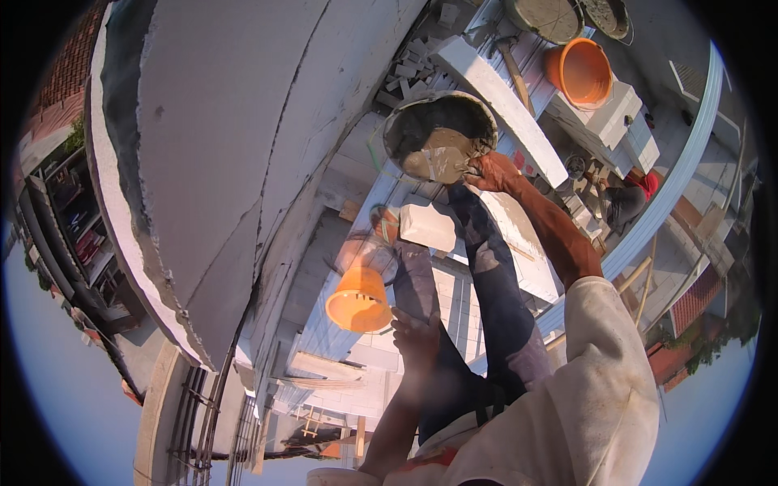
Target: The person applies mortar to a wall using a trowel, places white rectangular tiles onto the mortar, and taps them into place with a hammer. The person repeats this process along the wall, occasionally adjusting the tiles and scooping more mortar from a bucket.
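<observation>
My right hand (pixel 489 173) reaches to the near right edge of a dark bucket (pixel 433 109) holding grey-brown wet mortar, its fingers closed on something I cannot make out. My left hand (pixel 413 332), slightly hazy, is low beside my leg with fingers loosely apart, just right of an orange bucket (pixel 356 300). A pale block (pixel 427 227) lies between my lower legs, below the mortar bucket.
A large grey plastered wall (pixel 194 146) fills the left. Long pale slab (pixel 502 105), hammer (pixel 515 73), second orange bucket (pixel 577 69), mortar containers (pixel 543 16) and stacked blocks (pixel 592 113) stand upper right. A co-worker (pixel 628 198) crouches below at right. Rebar (pixel 207 405) rises lower left.
</observation>
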Demonstrator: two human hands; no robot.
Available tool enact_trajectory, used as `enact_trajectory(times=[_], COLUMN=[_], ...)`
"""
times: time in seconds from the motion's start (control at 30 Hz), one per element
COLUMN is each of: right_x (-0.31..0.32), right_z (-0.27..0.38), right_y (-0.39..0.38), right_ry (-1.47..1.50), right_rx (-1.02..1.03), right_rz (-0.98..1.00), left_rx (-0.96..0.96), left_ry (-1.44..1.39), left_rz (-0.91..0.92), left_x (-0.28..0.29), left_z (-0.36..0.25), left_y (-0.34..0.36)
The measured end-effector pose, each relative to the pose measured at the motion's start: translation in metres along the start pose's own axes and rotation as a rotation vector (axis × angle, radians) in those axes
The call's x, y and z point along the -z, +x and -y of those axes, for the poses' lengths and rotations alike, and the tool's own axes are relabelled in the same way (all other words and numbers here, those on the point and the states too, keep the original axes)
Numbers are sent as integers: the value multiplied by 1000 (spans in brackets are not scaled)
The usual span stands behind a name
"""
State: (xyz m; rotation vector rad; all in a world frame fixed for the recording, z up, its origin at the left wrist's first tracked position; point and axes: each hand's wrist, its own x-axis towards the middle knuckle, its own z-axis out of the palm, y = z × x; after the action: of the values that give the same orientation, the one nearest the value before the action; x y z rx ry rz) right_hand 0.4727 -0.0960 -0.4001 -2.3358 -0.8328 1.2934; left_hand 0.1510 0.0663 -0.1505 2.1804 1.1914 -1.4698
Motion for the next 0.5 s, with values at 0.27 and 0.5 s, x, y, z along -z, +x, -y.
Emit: enact_trajectory(times=[0.27,0.5], right_x=[167,323], right_z=[180,299], right_y=[-124,-200], right_ry=[279,67], right_rx=[63,169], right_rz=[-332,-610], left_rx=[-34,-145], left_ry=[-281,-407], left_rz=[149,170], left_x=[18,70], left_z=[36,40], left_y=[-8,-20])
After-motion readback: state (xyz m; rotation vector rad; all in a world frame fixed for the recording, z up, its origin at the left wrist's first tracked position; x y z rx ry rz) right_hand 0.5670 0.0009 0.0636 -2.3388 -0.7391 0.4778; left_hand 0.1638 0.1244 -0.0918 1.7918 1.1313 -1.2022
